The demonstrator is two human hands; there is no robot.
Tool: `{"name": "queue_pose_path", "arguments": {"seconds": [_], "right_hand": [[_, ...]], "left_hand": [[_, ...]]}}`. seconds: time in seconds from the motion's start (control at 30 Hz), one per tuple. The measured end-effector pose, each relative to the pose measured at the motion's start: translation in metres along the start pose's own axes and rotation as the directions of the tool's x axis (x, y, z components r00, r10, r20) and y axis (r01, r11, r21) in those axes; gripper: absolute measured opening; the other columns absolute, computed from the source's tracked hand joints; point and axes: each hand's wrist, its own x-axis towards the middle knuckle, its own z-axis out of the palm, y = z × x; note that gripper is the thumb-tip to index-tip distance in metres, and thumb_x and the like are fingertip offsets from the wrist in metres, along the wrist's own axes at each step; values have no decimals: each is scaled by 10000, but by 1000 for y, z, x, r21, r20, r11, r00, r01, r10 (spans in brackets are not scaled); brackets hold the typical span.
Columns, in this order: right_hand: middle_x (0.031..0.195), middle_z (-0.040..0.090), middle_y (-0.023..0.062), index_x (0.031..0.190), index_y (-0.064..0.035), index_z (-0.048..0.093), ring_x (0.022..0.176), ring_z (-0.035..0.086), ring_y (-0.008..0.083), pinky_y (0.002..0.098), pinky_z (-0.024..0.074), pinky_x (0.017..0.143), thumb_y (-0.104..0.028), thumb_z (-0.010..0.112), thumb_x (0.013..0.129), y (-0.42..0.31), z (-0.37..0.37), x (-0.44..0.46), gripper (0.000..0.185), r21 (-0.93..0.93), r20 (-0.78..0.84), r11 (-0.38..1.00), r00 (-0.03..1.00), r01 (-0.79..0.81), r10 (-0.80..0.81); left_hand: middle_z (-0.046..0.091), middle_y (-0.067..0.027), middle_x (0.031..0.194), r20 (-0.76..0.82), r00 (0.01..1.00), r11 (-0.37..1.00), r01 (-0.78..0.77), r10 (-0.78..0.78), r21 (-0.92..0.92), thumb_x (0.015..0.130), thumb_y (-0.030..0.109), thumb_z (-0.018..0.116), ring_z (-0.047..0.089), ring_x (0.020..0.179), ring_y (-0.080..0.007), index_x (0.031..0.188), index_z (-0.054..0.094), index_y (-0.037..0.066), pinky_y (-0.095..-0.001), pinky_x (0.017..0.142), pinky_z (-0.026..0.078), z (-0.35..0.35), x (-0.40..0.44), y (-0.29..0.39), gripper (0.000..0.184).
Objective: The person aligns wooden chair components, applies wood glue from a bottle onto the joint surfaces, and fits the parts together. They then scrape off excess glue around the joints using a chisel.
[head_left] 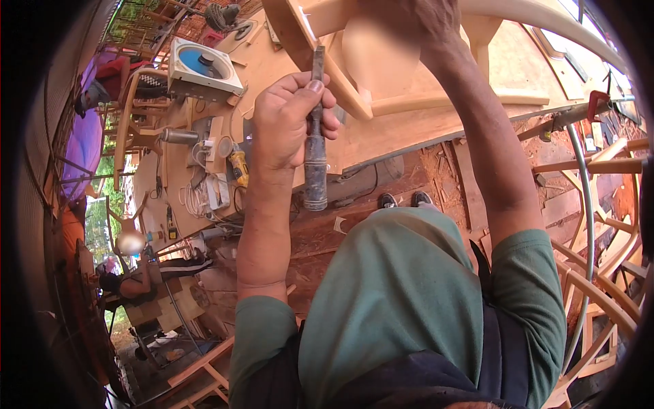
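Note:
My left hand [293,119] is closed around a chisel [315,170], its worn dark handle pointing down toward me. The chisel's metal blade points up, its tip close to a joint of a pale wooden chair frame [409,102] on the workbench. My right hand [432,27] is over the frame at the top edge of the view. Its fingers are partly blurred and cut off there, so their grip cannot be made out.
On the workbench [354,146] to the left are a white box fan with a blue disc [204,63], a yellow power tool [239,167] and white cables [195,198]. A red clamp [599,105] is at right. Chair frames [599,293] stand lower right. Another person [139,283] sits at lower left.

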Motion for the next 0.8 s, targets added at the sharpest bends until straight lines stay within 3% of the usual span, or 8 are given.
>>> {"name": "queue_pose_path", "arguments": {"seconds": [0.23,0.33,0.37,0.47,0.5,0.6,0.73,0.8], "right_hand": [[656,606,121,747,-83,608,634,618,323,451,484,654,-240,670,916,-5,-4,2,239,-58,32,998,999,-3,4],[742,676,75,820,-123,631,747,678,306,423,523,686,-358,558,1011,11,5,-4,312,-208,159,977,987,48,-15],[753,688,69,820,-129,642,746,682,302,411,523,685,-350,581,1000,9,5,-2,292,-235,177,966,982,104,-63],[656,650,79,761,-111,649,670,668,302,445,513,695,-406,578,1001,3,6,1,387,-197,70,979,997,49,-35],[657,653,81,762,-110,655,672,669,301,444,511,697,-405,576,1002,4,7,1,388,-188,74,981,997,43,-29],[656,658,85,762,-108,664,672,668,299,441,505,701,-402,570,1006,6,8,0,394,-187,99,982,995,21,-3],[639,646,90,754,-106,661,655,657,299,438,499,694,-399,563,1010,2,5,1,401,-208,128,978,991,0,27],[631,638,91,753,-107,660,647,652,300,436,498,691,-398,563,1010,0,5,1,400,-209,127,978,991,-11,38]], "left_hand": [[691,-75,851,-62,973,959,-207,223,195,1014,101,607,639,593,-92,1230,630,-66,-230,515,546,-17,-16,9,274],[704,-64,891,-70,925,828,-299,374,475,1008,104,621,608,606,-67,1331,628,-23,-208,552,535,-21,-11,24,348],[726,-87,821,-96,900,765,-302,426,569,987,91,612,619,606,-116,1333,664,48,-262,574,513,-20,-9,30,353],[741,-183,861,65,786,531,-474,615,703,948,94,639,661,636,-196,1278,681,14,-313,643,540,-33,10,39,343],[732,-95,883,92,824,489,-417,559,766,964,116,632,600,609,-87,1312,690,72,-264,577,513,-38,13,44,355],[735,-134,863,238,730,271,-506,641,819,946,131,626,606,576,-148,1262,715,68,-307,605,523,-41,26,49,334],[740,-206,886,253,767,212,-450,590,868,932,126,628,676,639,-226,1209,738,58,-351,670,545,-39,30,66,306],[699,-206,781,286,821,218,-435,494,873,922,93,580,664,620,-296,1053,714,-30,-405,612,538,-38,34,79,224]]}}
